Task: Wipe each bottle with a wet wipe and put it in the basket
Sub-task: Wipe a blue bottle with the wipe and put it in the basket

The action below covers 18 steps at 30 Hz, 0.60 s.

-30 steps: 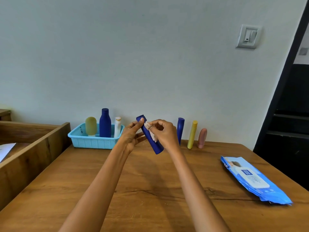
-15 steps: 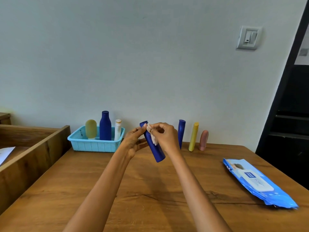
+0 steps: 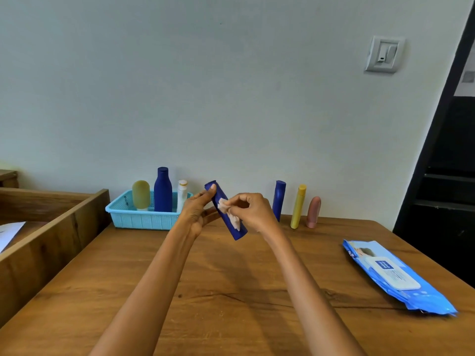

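Scene evenly lit by soft, diffuse light; no glare seen. Faint shadows cast on table (image 3: 231,291) beneath forearms, below hands. Slight softness noted throughout. Wide-angle bending seen at edges: dark doorframe (image 3: 442,140) far right of hands rendered slanted.

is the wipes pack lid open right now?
No. The white flap on the wipes pack lies flat and shut on the table, right of both hands.

Dark-blue bottle (image 3: 226,210), white wipe (image 3: 229,213) — turquoise basket (image 3: 144,220), yellow tube (image 3: 298,206), pink tube (image 3: 313,212).
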Motion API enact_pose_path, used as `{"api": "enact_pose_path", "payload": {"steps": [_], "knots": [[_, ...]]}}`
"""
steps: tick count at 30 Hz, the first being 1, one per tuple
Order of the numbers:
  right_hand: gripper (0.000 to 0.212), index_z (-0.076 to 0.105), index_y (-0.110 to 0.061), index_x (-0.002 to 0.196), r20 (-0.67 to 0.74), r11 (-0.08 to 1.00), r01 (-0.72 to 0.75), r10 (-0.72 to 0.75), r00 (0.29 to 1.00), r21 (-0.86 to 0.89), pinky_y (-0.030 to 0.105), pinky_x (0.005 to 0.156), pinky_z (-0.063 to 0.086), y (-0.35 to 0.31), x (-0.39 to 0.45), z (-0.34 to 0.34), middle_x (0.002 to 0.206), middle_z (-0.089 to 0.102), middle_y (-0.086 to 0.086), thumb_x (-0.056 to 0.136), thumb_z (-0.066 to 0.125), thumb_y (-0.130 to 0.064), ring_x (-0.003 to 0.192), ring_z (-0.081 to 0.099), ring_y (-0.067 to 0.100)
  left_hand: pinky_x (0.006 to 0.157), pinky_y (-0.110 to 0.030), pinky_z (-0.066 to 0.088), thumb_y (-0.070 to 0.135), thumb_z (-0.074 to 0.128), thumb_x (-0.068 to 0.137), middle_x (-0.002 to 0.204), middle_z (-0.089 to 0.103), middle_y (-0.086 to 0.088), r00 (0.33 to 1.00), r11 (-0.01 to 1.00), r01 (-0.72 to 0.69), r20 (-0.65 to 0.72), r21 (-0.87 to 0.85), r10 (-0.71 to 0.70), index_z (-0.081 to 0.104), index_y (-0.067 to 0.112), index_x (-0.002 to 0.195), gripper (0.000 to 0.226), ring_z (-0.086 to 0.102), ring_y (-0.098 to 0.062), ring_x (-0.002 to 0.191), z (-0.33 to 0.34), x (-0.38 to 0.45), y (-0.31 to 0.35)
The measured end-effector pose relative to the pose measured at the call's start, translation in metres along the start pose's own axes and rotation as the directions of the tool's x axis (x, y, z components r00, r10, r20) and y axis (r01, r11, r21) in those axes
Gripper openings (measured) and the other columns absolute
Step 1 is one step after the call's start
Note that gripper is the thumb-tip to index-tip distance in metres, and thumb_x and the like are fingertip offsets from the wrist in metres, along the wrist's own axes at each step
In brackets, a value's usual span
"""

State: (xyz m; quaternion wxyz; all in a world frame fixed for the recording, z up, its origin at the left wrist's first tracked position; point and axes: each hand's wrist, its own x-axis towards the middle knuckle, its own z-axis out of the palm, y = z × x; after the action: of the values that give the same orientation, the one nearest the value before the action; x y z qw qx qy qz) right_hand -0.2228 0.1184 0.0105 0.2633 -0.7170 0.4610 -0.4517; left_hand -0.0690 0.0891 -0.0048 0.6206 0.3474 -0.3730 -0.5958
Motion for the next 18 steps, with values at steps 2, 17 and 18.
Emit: {"api": "enact_pose_path", "payload": {"steps": [2,17,18], "knots": [[0.006,0.066,-0.032,0.079,0.021,0.998,-0.059,0.059,0.998,0.022,0.013,0.061,0.043,0.005,0.0,-0.004,0.081,0.065,-0.018,0.079,0.071,-0.03,0.081,0.061,0.002,0.053,-0.03,0.055,0.025,0.073,0.078,0.079,0.069,-0.006,0.999,0.999,-0.01,-0.043,-0.042,0.008,0.062,0.009,0.089,0.022,0.068,-0.021,0.074,-0.004,-0.001,0.003],[0.005,0.067,-0.031,0.078,0.093,0.997,-0.069,0.068,0.993,0.016,0.015,0.064,0.044,0.002,-0.005,-0.004,0.082,0.066,-0.016,0.079,0.073,-0.03,0.084,0.062,0.003,0.049,-0.029,0.054,0.022,0.072,0.08,0.091,0.066,-0.007,0.992,0.997,-0.04,-0.123,-0.069,0.032,0.059,0.013,0.091,0.019,0.065,-0.023,0.083,-0.006,-0.007,0.012],[0.005,0.067,-0.029,0.079,0.077,0.995,-0.096,0.095,0.993,0.011,0.017,0.065,0.045,0.004,-0.005,-0.006,0.082,0.066,-0.014,0.08,0.072,-0.029,0.084,0.062,0.005,0.049,-0.029,0.054,0.022,0.073,0.079,0.091,0.065,-0.007,0.991,0.996,-0.044,-0.126,-0.073,0.035,0.059,0.013,0.09,0.02,0.065,-0.023,0.083,-0.006,-0.007,0.012]]}}
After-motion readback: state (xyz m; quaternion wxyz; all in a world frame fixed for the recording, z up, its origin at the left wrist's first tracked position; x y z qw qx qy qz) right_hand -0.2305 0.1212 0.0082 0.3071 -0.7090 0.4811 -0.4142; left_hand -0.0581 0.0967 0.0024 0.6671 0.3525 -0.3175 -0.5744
